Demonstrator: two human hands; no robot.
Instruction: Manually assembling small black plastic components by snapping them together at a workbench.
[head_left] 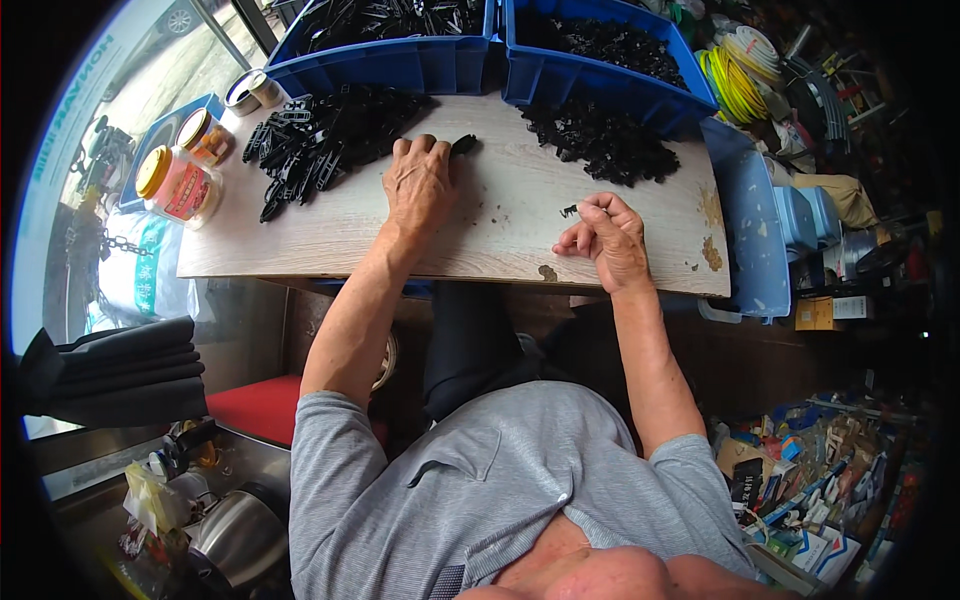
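My left hand (416, 190) rests on the table with its fingers curled down. The dark end of a black plastic part (464, 145) sticks out on its thumb side; the fingers hide the rest. Beside that hand lies a heap of long black slotted plastic parts (335, 140). Over the table's front right, my right hand (614, 240) pinches a tiny black clip-like piece (569, 211) between thumb and forefinger. Farther back from it spreads a pile of small black plastic pieces (605, 145).
Two blue bins (385, 65) (610, 82) of black parts line the table's (500, 220) far edge. Yellow-lidded jars (180, 185) and tins (250, 92) stand at the left. A pale blue tub (750, 230) sits against the right edge. Clutter (820, 470) covers the lower right.
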